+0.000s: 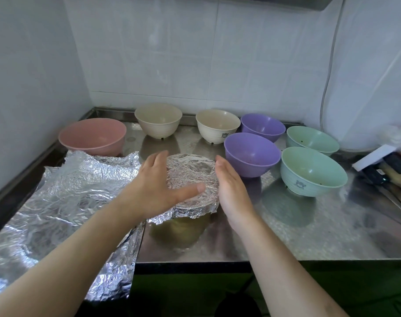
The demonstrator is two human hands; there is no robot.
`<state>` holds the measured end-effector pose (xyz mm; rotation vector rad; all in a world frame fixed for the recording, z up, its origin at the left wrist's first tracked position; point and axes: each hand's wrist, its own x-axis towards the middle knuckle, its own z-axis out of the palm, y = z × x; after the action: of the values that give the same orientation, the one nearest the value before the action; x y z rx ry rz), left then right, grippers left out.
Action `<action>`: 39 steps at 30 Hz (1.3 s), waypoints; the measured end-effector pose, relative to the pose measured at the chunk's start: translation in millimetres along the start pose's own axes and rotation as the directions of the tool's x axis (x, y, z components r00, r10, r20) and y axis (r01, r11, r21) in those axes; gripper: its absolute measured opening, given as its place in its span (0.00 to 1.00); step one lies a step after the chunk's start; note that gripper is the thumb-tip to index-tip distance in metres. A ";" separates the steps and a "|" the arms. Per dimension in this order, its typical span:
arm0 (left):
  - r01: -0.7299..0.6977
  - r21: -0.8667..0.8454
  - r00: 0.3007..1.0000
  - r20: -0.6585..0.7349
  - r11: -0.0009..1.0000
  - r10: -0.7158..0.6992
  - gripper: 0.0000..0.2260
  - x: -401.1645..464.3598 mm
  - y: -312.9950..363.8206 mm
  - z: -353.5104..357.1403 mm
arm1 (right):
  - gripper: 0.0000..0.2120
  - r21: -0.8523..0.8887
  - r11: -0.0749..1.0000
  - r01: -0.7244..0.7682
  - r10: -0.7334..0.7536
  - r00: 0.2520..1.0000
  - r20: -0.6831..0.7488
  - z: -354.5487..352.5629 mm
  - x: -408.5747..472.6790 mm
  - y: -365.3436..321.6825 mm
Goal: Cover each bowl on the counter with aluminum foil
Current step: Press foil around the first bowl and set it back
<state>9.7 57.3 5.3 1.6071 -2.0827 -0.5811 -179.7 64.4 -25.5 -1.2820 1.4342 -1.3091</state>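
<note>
A bowl wrapped over the top in crumpled foil [192, 175] stands near the counter's front edge, its foil skirt folded down round the rim. My left hand [156, 186] lies flat over its left side, fingers straight, thumb across the foil. My right hand [229, 186] stands edge-on against the bowl's right side, fingers straight. Uncovered bowls sit behind: a pink bowl [93, 136], two cream bowls [158, 120] [217, 125], two purple bowls [252, 154] [263, 126] and two green bowls [313, 170] [312, 139].
A large crumpled sheet of loose foil [64, 202] covers the counter's left part and hangs over the front edge. Knives and utensils [387, 170] lie at the right. The steel counter [286, 236] meets tiled walls at the back and left.
</note>
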 end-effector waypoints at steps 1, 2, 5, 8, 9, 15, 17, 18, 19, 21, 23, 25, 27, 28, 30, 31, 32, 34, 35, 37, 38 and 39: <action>0.009 -0.025 1.000 0.026 1.000 -0.008 0.65 -4.9 -2.6 1.6 | 0.24 -0.008 1.000 -0.005 0.005 1.000 0.011 0.4 0.5 2.3; 0.014 -0.050 0.999 0.038 0.999 -0.012 0.68 -8.8 -4.7 4.8 | 0.24 -0.007 1.000 -0.013 0.013 1.000 0.004 2.0 1.2 4.8; 0.012 -0.168 1.000 0.006 0.986 -0.012 0.75 -13.5 -9.9 13.5 | 0.23 0.025 1.000 0.000 0.001 1.000 -0.027 4.8 0.9 8.4; -0.015 -0.224 1.000 0.018 0.974 0.020 0.78 -14.4 -12.2 14.2 | 0.25 0.036 0.999 -0.003 0.004 0.999 -0.044 7.3 0.8 11.2; -0.026 -0.227 0.999 0.033 0.974 0.035 0.79 -14.6 -12.3 13.2 | 0.25 0.037 0.999 -0.003 0.005 0.999 -0.050 7.4 1.0 13.8; -0.042 -0.180 0.999 -0.032 0.983 0.037 0.74 -20.9 -15.1 16.0 | 0.19 0.075 0.997 -0.017 0.022 0.997 -0.069 7.3 1.3 15.2; -0.043 -0.193 0.997 -0.071 0.980 0.029 0.72 -22.1 -15.9 19.1 | 0.19 0.091 0.996 -0.019 0.026 0.997 -0.073 7.9 0.5 14.9; -0.047 -0.203 0.996 -0.085 0.978 0.030 0.72 -22.1 -16.8 20.7 | 0.19 0.117 0.993 -0.023 0.029 0.998 -0.050 7.8 -1.1 14.0; -0.054 -0.215 0.995 -0.093 0.975 0.035 0.71 -21.9 -17.7 21.9 | 0.19 0.165 0.986 -0.034 0.036 0.999 -0.008 7.0 -2.5 13.7; -0.066 -0.249 0.994 -0.100 0.966 0.042 0.71 -21.1 -20.0 23.3 | 0.21 0.307 0.949 -0.069 0.028 0.990 0.135 2.3 -3.8 16.1; -0.073 -0.290 0.995 -0.090 0.954 0.049 0.72 -20.4 -22.6 23.5 | 0.35 0.365 0.927 -0.093 -0.018 0.957 0.290 -9.9 -4.1 22.9; -0.076 -0.321 0.996 -0.076 0.944 0.055 0.72 -20.0 -24.8 23.3 | 0.53 0.294 0.951 -0.095 -0.039 0.906 0.421 -26.0 -4.9 29.4; -0.070 -0.344 0.997 -0.061 0.936 0.052 0.72 -20.0 -25.5 23.9 | 0.62 0.151 0.988 -0.034 -0.043 0.875 0.482 -36.8 -6.2 35.0; -0.066 -0.351 0.997 -0.056 0.934 0.049 0.72 -20.1 -24.8 24.6 | 0.64 0.086 0.996 -0.006 -0.036 0.880 0.474 -39.4 -7.4 36.6; -0.063 -0.357 0.997 -0.057 0.932 0.045 0.73 -21.2 -22.8 25.9 | 0.66 0.013 0.999 0.036 -0.038 0.900 0.434 -40.5 -9.3 38.8; -0.060 -0.355 0.997 -0.058 0.933 0.042 0.73 -21.8 -21.9 26.6 | 0.66 -0.008 0.999 0.054 -0.045 0.909 0.415 -40.4 -9.9 39.3; -0.059 -0.355 0.997 -0.059 0.933 0.040 0.72 -22.9 -20.9 27.1 | 0.65 -0.027 0.997 0.074 -0.058 0.916 0.397 -39.8 -11.3 38.6; -0.048 -0.362 0.998 -0.054 0.931 0.031 0.72 -24.8 -20.1 27.6 | 0.60 -0.045 0.992 0.115 -0.091 0.927 0.363 -38.6 -13.7 37.6; -0.042 -0.369 0.998 -0.053 0.928 0.024 0.71 -25.7 -20.1 27.4 | 0.56 -0.049 0.989 0.136 -0.111 0.930 0.351 -38.3 -14.6 37.0; -0.028 -0.358 0.999 -0.053 0.933 0.010 0.67 -26.9 -19.1 26.3 | 0.52 -0.056 0.984 0.171 -0.143 0.932 0.334 -38.6 -15.5 36.3; -0.023 -0.340 0.999 -0.051 0.940 0.006 0.65 -26.8 -19.0 25.8 | 0.51 -0.059 0.982 0.182 -0.152 0.930 0.334 -39.1 -15.5 36.2; -0.026 -0.325 0.999 -0.051 0.945 0.010 0.64 -26.1 -20.0 25.5 | 0.50 -0.059 0.980 0.189 -0.159 0.928 0.338 -39.4 -15.0 36.2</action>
<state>16.4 79.4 -29.3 1.3965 -1.8478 -0.8230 -221.2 84.7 -56.3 -1.6362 1.1730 -1.0827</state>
